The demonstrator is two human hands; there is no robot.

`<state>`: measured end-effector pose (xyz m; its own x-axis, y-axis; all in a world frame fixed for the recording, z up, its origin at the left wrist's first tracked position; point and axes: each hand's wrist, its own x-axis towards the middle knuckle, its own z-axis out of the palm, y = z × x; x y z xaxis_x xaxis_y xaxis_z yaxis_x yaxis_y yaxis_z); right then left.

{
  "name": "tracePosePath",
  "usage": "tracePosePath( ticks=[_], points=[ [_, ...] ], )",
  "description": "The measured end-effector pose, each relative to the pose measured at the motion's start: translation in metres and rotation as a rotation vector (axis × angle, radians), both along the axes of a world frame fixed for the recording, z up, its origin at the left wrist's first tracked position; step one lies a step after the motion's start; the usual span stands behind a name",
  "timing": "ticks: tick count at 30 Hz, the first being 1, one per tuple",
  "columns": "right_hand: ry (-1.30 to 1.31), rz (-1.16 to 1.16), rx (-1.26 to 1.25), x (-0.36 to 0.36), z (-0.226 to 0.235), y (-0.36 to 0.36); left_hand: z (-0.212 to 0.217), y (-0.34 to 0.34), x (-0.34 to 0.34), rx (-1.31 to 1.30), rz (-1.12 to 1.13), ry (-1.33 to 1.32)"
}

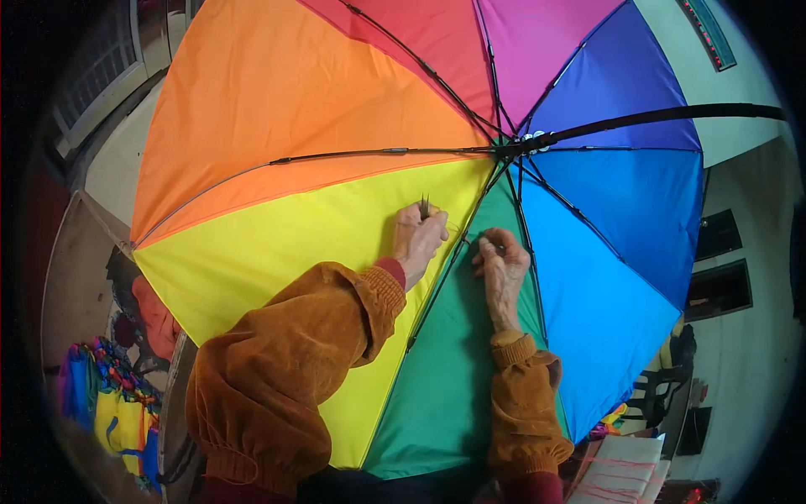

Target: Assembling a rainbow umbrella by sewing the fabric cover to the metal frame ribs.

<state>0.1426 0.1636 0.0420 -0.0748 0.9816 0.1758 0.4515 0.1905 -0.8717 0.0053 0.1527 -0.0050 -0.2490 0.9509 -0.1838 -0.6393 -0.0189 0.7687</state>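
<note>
An open rainbow umbrella (277, 92) fills the view, its inner side and black ribs toward me. Over the yellow panel (269, 227), my left hand (420, 239) is closed around a small dark tool with two thin points (425, 207), like thread snips; the fingers hide the rest of it. To its right, my right hand (505, 262) has its fingers pinched together in front of the green panel (457, 370), close to a black rib (457, 248). Whatever those fingertips may hold is hidden or too small to name.
The black umbrella shaft (663, 116) runs from the hub (522, 148) to the right edge. Folded multicoloured fabric (117, 412) lies at the lower left. White sheets with red threads (617, 466) are at the lower right. A dark-framed opening (719, 291) shows in the right wall.
</note>
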Motion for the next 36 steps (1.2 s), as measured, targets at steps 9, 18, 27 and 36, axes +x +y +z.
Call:
tracePosePath(
  ticks=[9,18,27,36],
  points=[
    [-0.022,0.000,-0.051,0.003,0.004,0.001,-0.003,-0.001,-0.002,0.009,-0.224,-0.090],
    [-0.159,0.057,0.068,0.006,-0.002,0.003,0.004,-0.007,0.003,-0.020,-0.165,-0.089],
    [-0.206,0.108,0.095,0.003,-0.006,0.005,-0.005,-0.003,-0.002,0.032,-0.245,0.029],
    [-0.448,0.355,0.518,0.004,-0.003,0.022,-0.008,-0.001,0.003,0.207,-0.190,0.193]
  ],
)
